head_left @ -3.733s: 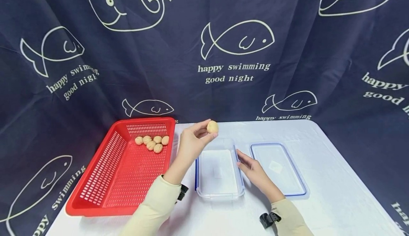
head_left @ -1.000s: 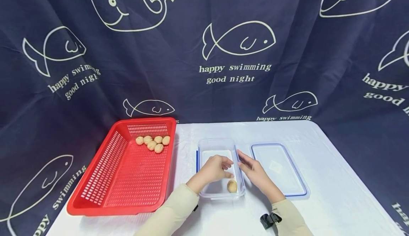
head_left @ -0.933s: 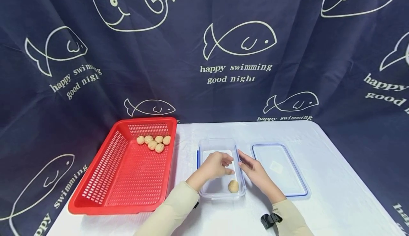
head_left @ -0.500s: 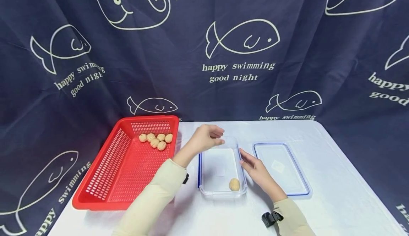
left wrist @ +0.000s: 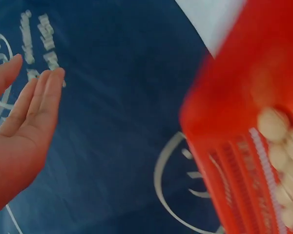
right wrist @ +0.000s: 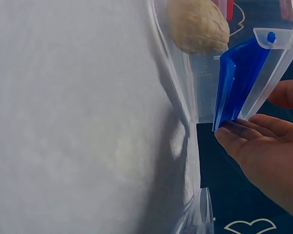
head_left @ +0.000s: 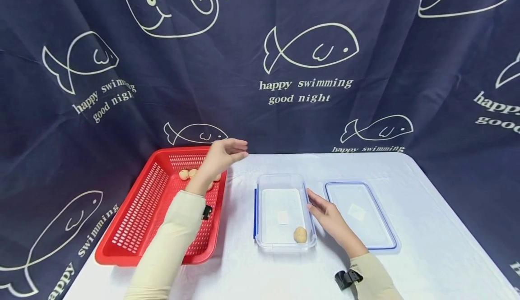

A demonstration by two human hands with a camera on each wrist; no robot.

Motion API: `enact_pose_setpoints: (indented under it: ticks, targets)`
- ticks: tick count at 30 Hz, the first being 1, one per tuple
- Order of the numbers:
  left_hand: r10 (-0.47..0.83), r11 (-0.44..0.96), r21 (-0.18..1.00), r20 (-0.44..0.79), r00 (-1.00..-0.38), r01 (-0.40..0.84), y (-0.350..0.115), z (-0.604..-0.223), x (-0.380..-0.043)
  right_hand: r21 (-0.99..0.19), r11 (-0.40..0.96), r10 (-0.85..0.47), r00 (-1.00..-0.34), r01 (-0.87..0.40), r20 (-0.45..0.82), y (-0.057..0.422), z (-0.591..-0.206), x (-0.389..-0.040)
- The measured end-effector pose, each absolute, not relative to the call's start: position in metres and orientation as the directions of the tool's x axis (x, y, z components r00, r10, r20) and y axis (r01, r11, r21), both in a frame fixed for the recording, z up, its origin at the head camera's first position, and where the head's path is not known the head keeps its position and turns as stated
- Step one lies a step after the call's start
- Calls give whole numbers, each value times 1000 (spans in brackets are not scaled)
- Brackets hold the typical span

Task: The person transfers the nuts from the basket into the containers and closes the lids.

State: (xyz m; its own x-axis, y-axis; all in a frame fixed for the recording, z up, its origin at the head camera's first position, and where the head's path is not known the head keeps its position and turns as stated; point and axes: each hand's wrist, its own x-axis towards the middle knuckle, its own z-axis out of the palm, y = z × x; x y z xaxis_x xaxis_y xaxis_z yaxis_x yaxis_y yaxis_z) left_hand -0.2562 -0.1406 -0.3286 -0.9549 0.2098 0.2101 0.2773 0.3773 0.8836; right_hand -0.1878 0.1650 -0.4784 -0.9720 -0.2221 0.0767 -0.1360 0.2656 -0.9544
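Nothing is in my left hand (head_left: 222,156), raised over the far right rim of the red basket (head_left: 122,219). Its fingers are fairly straight, the thumb apart from them. Beige walnuts (head_left: 184,174) lie at the basket's far end, partly hidden by my left arm; the left wrist view shows several walnuts (left wrist: 273,124). A single walnut (head_left: 300,234) sits in the near right corner of the clear plastic box (head_left: 280,203). Extended fingers of my right hand (head_left: 332,219) touch the box's right side, by a blue latch flap (right wrist: 239,78) in the right wrist view.
The clear lid (head_left: 361,221) with a blue seal lies flat to the right of the box. A white cloth covers the table (head_left: 430,228). Behind it hangs a dark blue curtain (head_left: 243,56) with fish drawings. Another blue flap (head_left: 255,212) hangs on the box's left side.
My left hand carried a walnut to the box and let it go in the near right corner, then rose and moved left to the basket. My right hand has stayed at the box.
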Motion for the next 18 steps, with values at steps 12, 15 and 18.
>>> enact_pose_setpoints:
  ticks: [12,15,18]
  targets:
    - [-12,397,884,273,-962,246,-221,-369,-288,-956,256,-223,-971,-146,89,166,-480,-189]
    - [-66,389,892,277,-959,230,-237,-382,-294,-959,250,-224,-971,-134,77,166,-480,-188]
    - [-134,400,896,266,-954,194,-252,-394,-297,-961,246,-227,-971,-126,70,165,-479,-188]
